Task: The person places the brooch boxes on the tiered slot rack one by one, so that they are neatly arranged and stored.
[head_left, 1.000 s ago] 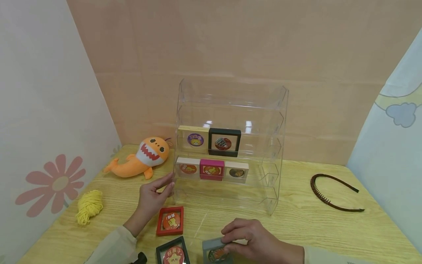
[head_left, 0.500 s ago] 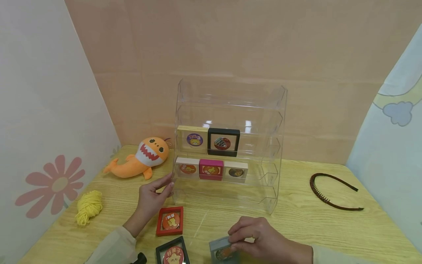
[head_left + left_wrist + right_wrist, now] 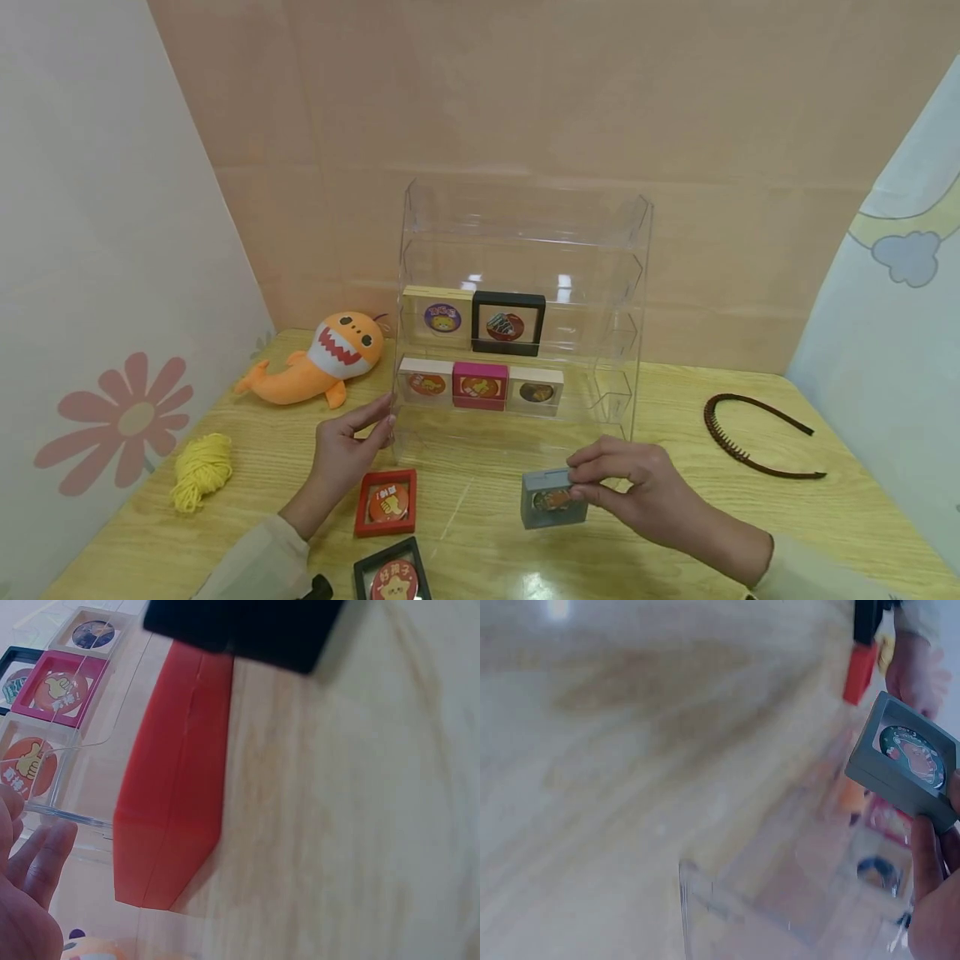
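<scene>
Pinching the grey badge frame (image 3: 552, 502) upright between thumb and fingers of the right hand (image 3: 647, 487), holding it above the tabletop (image 3: 678, 404) near the clear acrylic display rack (image 3: 581, 346)'s lower right corner. Pinching that rack's left edge with the left hand (image 3: 348, 450), just beyond the red badge frame (image 3: 386, 502) and black badge frame (image 3: 393, 577).

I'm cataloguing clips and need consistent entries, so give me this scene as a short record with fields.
Left hand: pinches clear rack at its left edge
Right hand: holds gray frame
Rack, upper filled row: yellow frame, black frame
Rack, lower filled row: left white frame, magenta frame, right white frame
Before rack: red frame, black star frame
Left of rack: shark plush, yellow yarn
Right of rack: headband
</scene>
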`<state>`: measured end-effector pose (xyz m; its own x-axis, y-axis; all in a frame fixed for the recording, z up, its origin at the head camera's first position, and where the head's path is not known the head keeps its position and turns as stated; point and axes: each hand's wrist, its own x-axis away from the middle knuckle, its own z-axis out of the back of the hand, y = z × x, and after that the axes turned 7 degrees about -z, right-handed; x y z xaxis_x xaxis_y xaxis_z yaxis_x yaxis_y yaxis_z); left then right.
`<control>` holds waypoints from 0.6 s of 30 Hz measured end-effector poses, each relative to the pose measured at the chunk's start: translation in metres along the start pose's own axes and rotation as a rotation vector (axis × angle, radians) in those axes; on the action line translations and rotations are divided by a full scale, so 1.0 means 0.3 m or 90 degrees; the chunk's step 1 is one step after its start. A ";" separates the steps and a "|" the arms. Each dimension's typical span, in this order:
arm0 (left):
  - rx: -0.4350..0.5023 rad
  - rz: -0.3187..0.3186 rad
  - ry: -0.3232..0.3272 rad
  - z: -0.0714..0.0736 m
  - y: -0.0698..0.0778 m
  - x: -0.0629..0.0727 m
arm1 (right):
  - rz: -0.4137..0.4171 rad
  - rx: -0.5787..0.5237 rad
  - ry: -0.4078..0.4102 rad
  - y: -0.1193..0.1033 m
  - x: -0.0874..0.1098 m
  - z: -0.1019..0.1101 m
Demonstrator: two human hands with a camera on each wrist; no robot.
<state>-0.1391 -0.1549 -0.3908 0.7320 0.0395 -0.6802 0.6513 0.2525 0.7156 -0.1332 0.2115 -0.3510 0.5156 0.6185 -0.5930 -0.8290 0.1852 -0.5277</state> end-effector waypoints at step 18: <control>-0.002 0.003 0.000 0.001 -0.002 0.001 | -0.018 0.161 0.184 0.022 -0.099 0.244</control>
<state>-0.1390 -0.1552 -0.3914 0.7351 0.0406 -0.6767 0.6472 0.2552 0.7183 -0.1700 0.2503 -0.2923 0.5492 0.3758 -0.7465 -0.8219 0.4047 -0.4009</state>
